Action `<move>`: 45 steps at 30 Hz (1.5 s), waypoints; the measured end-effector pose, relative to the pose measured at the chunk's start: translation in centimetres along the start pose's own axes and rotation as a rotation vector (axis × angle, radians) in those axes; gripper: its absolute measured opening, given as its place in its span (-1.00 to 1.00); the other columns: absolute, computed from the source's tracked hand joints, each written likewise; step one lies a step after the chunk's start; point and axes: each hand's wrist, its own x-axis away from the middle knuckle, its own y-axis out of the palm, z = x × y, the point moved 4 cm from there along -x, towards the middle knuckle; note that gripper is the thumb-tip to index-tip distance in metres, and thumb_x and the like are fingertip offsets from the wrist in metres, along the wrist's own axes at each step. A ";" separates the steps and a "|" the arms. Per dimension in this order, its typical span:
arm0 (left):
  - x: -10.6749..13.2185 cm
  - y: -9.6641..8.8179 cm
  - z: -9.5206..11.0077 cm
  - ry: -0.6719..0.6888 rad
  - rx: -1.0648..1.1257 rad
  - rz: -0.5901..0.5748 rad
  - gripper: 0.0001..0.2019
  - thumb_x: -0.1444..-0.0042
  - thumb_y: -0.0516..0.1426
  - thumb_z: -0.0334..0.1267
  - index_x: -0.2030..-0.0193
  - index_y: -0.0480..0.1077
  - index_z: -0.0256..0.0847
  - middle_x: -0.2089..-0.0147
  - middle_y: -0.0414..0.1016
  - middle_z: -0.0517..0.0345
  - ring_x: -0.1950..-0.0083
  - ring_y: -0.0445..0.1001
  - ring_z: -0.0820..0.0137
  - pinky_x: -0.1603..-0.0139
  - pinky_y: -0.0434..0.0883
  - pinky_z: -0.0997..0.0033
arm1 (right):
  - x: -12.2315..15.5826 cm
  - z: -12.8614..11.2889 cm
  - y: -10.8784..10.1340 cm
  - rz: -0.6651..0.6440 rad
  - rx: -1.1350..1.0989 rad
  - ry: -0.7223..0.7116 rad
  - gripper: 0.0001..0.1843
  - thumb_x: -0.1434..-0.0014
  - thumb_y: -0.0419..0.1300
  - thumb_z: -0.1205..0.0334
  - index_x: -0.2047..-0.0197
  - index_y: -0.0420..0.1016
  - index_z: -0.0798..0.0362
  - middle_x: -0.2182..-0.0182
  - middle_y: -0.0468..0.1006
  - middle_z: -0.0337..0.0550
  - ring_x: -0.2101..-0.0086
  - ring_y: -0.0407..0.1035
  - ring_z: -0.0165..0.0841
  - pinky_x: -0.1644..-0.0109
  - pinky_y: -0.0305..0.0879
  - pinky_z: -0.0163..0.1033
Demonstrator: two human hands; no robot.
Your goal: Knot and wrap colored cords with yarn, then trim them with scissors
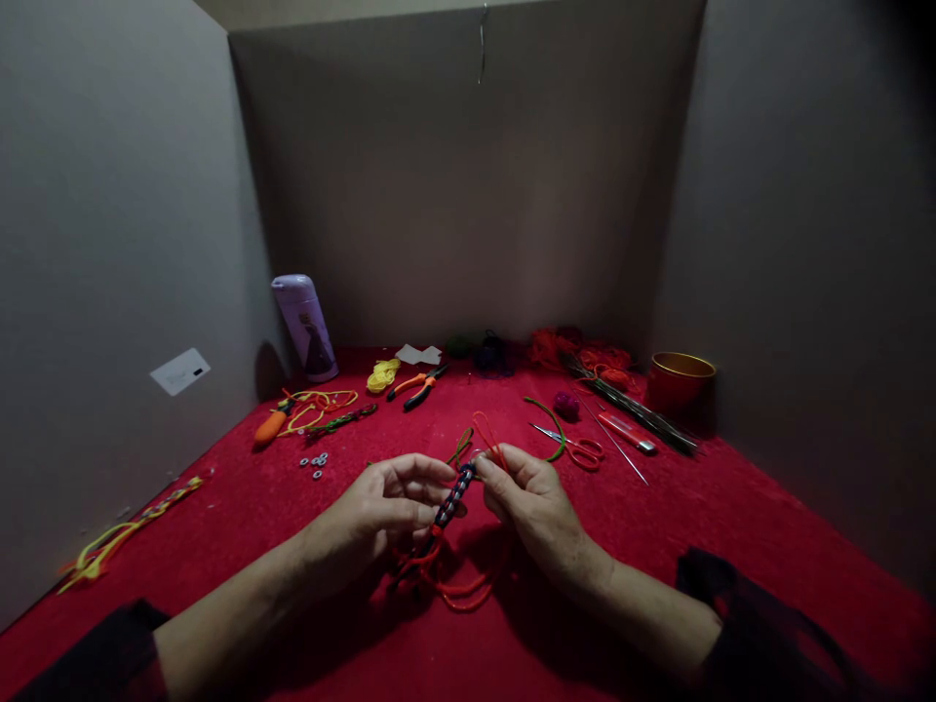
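In the head view a short braided cord bracelet (454, 492), dark with pale metal rings or nuts along it, slants between my hands. My left hand (395, 502) curls around its lower side, thumb in front and fingertips behind. My right hand (537, 502) pinches its upper end between thumb and fingers. A thin red cord loop (485, 426) stands up from that pinch. Loose red cord ends (464, 597) hang in a curve below the braid, beside darker strands. A green cord loop (460, 446) lies just beyond the fingertips.
Red-handled scissors (583, 453), a lighter (635, 435) and a metal needle (621, 450) lie right. Pliers (418, 386), yellow yarn (382, 375) and several metal nuts (317, 461) lie left. A purple bottle (307, 331) and red tin (680, 385) stand near the grey walls.
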 end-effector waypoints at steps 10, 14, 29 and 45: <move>0.0 0.0 -0.1 0.008 -0.042 -0.018 -0.63 0.16 0.30 -0.43 0.14 0.43 -0.23 0.27 0.52 0.11 0.28 0.44 0.49 0.30 0.28 0.53 | 0.1 0.2 0.0 -0.008 0.023 0.010 -0.69 -0.17 0.15 0.08 0.47 0.18 0.07 0.65 0.05 -0.44 0.63 -0.10 -0.58 0.60 -0.17 -0.39; -0.2 -0.2 -0.4 0.026 -0.023 -0.025 -0.62 0.18 0.32 -0.42 0.14 0.44 -0.23 0.28 0.51 0.13 0.29 0.44 0.50 0.27 0.30 0.54 | 0.1 0.1 0.1 -0.024 -0.006 0.026 -0.69 -0.16 0.16 0.07 0.46 0.20 0.07 0.66 0.05 -0.44 0.64 -0.10 -0.58 0.60 -0.18 -0.39; -0.4 -0.5 -0.3 0.075 -0.023 0.026 -0.56 0.31 0.37 -0.46 0.19 0.46 -0.24 0.35 0.44 0.20 0.34 0.39 0.53 0.33 0.33 0.56 | 0.0 -0.5 0.2 0.006 -0.101 0.033 -0.74 -0.07 0.24 0.07 0.40 0.35 0.09 0.62 0.18 -0.39 0.65 -0.03 -0.58 0.59 -0.18 -0.39; -0.1 -0.3 -0.3 0.107 -0.043 -0.062 -0.51 0.28 0.34 -0.48 0.11 0.44 -0.20 0.21 0.46 0.12 0.22 0.38 0.43 0.27 0.28 0.51 | 0.1 -0.5 -0.1 0.064 -0.045 0.093 -0.67 -0.07 0.21 -0.02 0.42 0.26 0.07 0.67 0.11 -0.43 0.68 -0.09 -0.58 0.64 -0.23 -0.39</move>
